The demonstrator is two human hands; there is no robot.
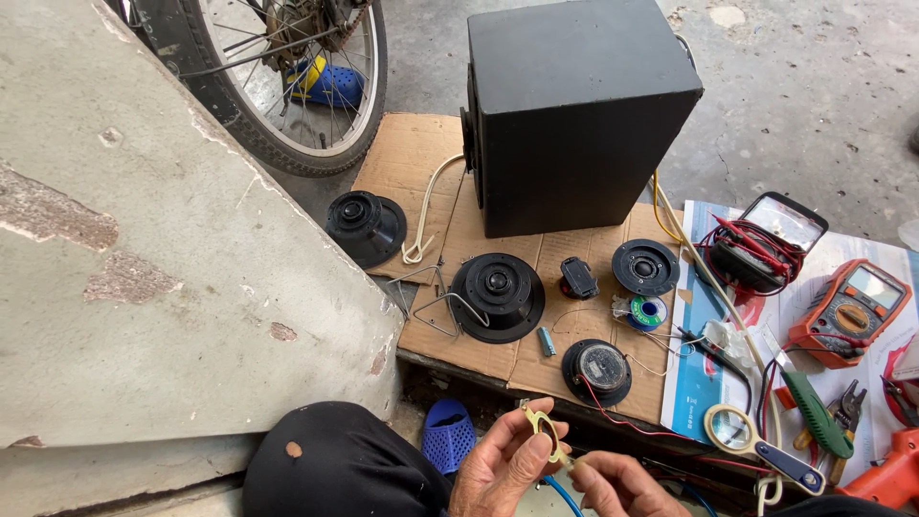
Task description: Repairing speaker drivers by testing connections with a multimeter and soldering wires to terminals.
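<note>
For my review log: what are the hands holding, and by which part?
Both hands, left hand and right hand, pinch a small brass ring-shaped part at its lower end.

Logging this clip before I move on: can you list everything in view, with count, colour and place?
speaker cabinet: 1, black, upright on the cardboard
cardboard sheet: 1, brown, on the concrete floor
speaker drivers: 4, black, lying on and beside the cardboard
solder spool: 1, green, near the right driver
multimeters: 2, orange and black, at the right on printed paper
magnifying glass: 1, yellow rim with blue handle, lower right
bicycle wheel: 1, black tyre, top left
left hand: 1, bottom centre, fingers holding a small yellowish ring part
right hand: 1, bottom centre, fingers pinching beside the ring
</note>
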